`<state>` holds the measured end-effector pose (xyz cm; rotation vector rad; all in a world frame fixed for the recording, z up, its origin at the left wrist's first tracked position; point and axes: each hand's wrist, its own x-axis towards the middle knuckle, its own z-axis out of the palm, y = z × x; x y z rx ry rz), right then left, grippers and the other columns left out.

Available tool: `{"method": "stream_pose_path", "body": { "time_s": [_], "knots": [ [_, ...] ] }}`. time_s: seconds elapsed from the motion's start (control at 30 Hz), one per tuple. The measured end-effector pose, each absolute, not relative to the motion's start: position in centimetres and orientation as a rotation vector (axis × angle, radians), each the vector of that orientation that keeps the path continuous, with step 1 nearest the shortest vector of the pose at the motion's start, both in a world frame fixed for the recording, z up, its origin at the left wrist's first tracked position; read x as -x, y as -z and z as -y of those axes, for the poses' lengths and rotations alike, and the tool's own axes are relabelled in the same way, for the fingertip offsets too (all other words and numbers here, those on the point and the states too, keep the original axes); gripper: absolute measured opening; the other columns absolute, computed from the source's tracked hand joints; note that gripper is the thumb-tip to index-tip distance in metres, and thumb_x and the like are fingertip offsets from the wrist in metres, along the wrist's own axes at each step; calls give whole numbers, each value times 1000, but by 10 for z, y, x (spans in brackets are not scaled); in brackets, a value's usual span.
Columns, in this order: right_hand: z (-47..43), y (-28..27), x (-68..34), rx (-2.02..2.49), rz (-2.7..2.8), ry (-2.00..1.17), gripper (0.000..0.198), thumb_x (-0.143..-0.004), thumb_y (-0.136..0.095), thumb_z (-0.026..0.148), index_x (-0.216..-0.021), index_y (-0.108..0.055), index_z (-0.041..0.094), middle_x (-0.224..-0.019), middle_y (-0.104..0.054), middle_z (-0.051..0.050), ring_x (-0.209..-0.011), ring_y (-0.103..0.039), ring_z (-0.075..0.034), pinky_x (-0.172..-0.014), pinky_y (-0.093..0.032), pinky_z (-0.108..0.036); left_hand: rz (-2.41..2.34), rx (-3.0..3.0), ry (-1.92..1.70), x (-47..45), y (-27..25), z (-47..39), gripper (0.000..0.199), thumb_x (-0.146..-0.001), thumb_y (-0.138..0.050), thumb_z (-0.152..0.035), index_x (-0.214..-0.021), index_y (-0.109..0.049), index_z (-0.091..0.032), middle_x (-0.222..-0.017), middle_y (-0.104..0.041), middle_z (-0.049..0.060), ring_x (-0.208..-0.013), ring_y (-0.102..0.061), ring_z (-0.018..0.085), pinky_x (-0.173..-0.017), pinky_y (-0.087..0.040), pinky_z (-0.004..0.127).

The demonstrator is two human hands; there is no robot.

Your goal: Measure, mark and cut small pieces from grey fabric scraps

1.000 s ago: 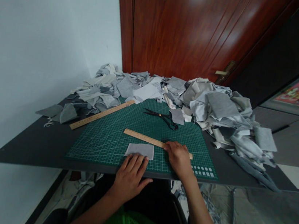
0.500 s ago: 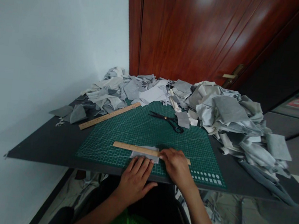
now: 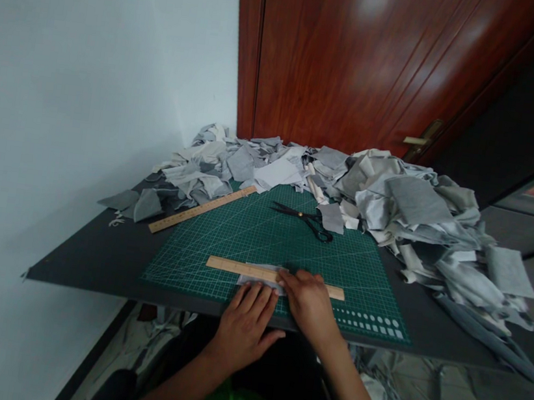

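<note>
A pale wooden ruler (image 3: 232, 266) lies nearly crosswise over a small light-grey piece of fabric (image 3: 245, 280) near the front of the green cutting mat (image 3: 262, 239). My left hand (image 3: 248, 322) is flat, its fingers stretched and their tips on the fabric's near edge, just below the ruler. Fingers bent, my right hand (image 3: 310, 303) grips the ruler right of its middle and hides part of it and of the fabric's right end. Black scissors (image 3: 311, 219) rest farther back on the mat, blades pointing left.
A second wooden ruler (image 3: 201, 210) slants over the mat's left edge. Heaps of grey and white fabric scraps (image 3: 414, 206) line the back and right of the dark table (image 3: 86, 261). A white wall (image 3: 116, 75) stands at left, a wooden door (image 3: 339, 59) behind.
My right hand has slid a little left along the ruler, uncovering more of its right end. My left hand stays on the fabric. The whole view has shifted slightly.
</note>
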<state>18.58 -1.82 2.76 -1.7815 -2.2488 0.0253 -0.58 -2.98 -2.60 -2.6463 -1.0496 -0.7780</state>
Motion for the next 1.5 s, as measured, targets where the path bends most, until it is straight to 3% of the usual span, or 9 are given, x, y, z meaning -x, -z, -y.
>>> {"method": "stream_pose_path", "body": {
  "time_s": [0.23, 0.43, 0.5, 0.57, 0.7, 0.87, 1.0, 1.23, 1.5],
  "knots": [
    [8, -40, -179, 1876, 2246, -125, 27, -102, -54, 23, -117, -75, 28, -97, -78, -6, -85, -72, -21, -78, -44, -32, 1208, 2765, 761, -2, -1, 32, 78, -88, -51, -79, -128, -67, -14, -132, -67, 15, -122, -58, 36, -107, -41, 55],
    [-3, -57, -166, 2058, 2287, -101, 26, -96, -54, 15, -92, -78, 24, -90, -79, -8, -79, -74, -24, -69, -42, -32, 1353, 2760, 645, -20, -20, 20, 47, -93, -62, -60, -97, -75, -15, -106, -72, 12, -104, -64, 33, -89, -55, 52],
    [-4, -58, -166, 2056, 2276, -133, 26, -95, -54, 13, -89, -77, 24, -89, -80, -7, -82, -75, -24, -69, -42, -32, 1273, 2807, 648, -21, -18, 14, 39, -93, -66, -52, -90, -74, -15, -104, -72, 12, -104, -66, 31, -90, -56, 50],
    [-4, -57, -168, 2053, 2263, -177, 25, -95, -55, 14, -88, -77, 25, -89, -80, -6, -83, -75, -24, -69, -41, -33, 1238, 2808, 701, -19, -13, 12, 31, -94, -67, -44, -91, -73, -14, -115, -70, 13, -117, -63, 31, -99, -55, 49],
    [-3, -53, -173, 2021, 2277, -194, 22, -96, -57, 18, -92, -77, 27, -91, -78, -5, -82, -74, -24, -71, -41, -34, 1217, 2793, 744, -14, -4, 14, 30, -96, -65, -41, -105, -72, -14, -146, -54, 19, -146, -41, 37, -114, -45, 54],
    [1, -49, -174, 2003, 2265, -161, 24, -100, -55, 22, -93, -76, 28, -88, -76, -5, -80, -72, -23, -72, -39, -34, 1202, 2807, 706, -16, 3, 17, 32, -95, -66, -41, -108, -69, -12, -144, -56, 23, -143, -46, 38, -117, -42, 56],
    [1, -47, -176, 1991, 2265, -164, 24, -101, -54, 21, -95, -76, 29, -89, -75, -5, -80, -71, -22, -73, -38, -34, 1216, 2838, 692, -16, 3, 16, 31, -96, -64, -40, -109, -67, -12, -149, -52, 24, -147, -41, 38, -117, -42, 57],
    [-1, -43, -179, 1985, 2268, -169, 24, -101, -54, 21, -102, -77, 29, -90, -75, -5, -82, -71, -23, -75, -38, -35, 1206, 2891, 645, -14, -2, 16, 47, -98, -60, -45, -128, -59, -9, -151, -50, 27, -149, -36, 38, -118, -40, 58],
    [0, -44, -180, 1961, 2234, -186, 23, -101, -55, 21, -94, -76, 28, -85, -73, -2, -80, -69, -22, -74, -37, -35, 1205, 2887, 644, -14, -1, 17, 45, -98, -60, -45, -126, -61, -10, -153, -47, 27, -148, -35, 41, -117, -41, 60]
  ]
}}
